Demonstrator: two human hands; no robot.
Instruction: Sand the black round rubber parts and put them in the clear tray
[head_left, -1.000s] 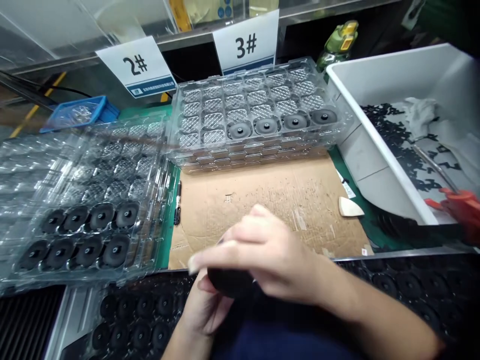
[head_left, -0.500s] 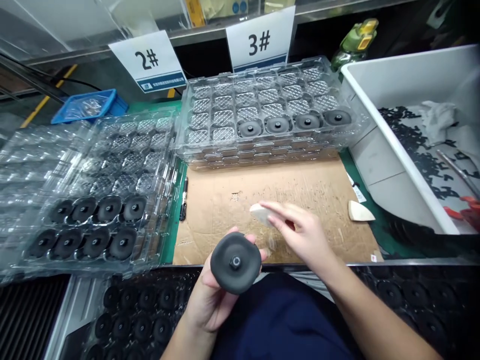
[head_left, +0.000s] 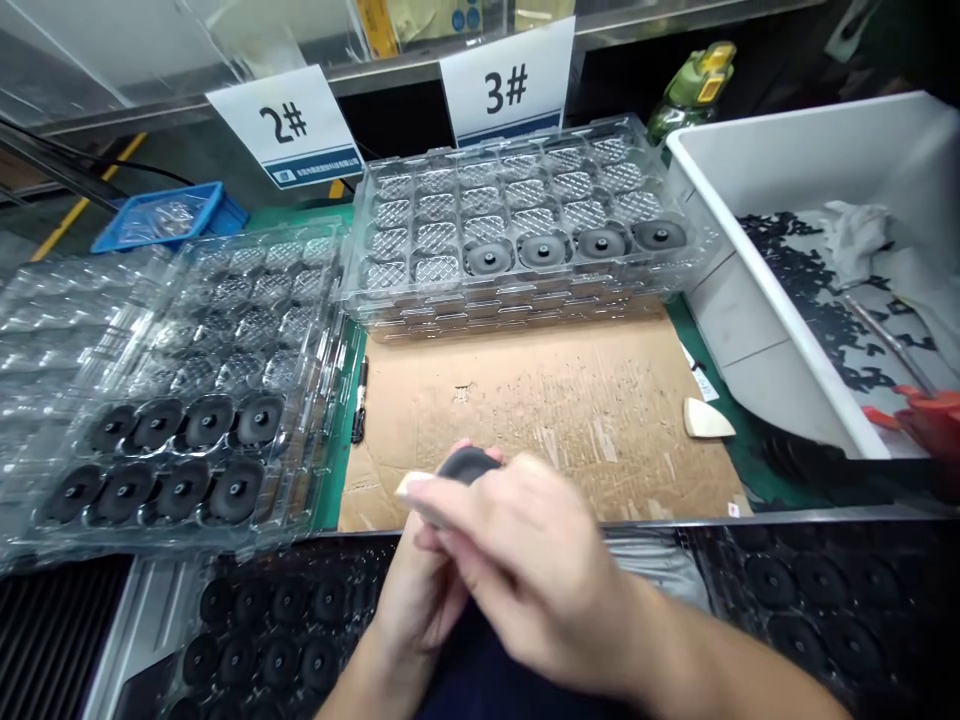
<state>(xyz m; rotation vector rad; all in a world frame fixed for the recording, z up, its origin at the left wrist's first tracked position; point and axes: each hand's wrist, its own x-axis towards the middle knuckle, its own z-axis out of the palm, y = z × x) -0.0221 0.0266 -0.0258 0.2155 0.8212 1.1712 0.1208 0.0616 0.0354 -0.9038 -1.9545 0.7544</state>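
Note:
Low in the middle, my left hand is closed around a round black rubber part; most of that part is covered by my other hand. Between thumb and fingers, my right hand pinches a white wedge-shaped sponge right over the black part. Whether sponge and part touch I cannot tell, as the right hand is smeared by motion. Like black parts sit in the front row of a clear plastic tray beyond my hands.
A second clear tray on the left holds several black parts. Cardboard covers the bench, with a black marker at its left and another white wedge at its right. A white bin with black scraps stands at right.
My right hand has swung left and down with the sponge, from beside the black part to over it, now hiding most of it. The left hand still holds the part.

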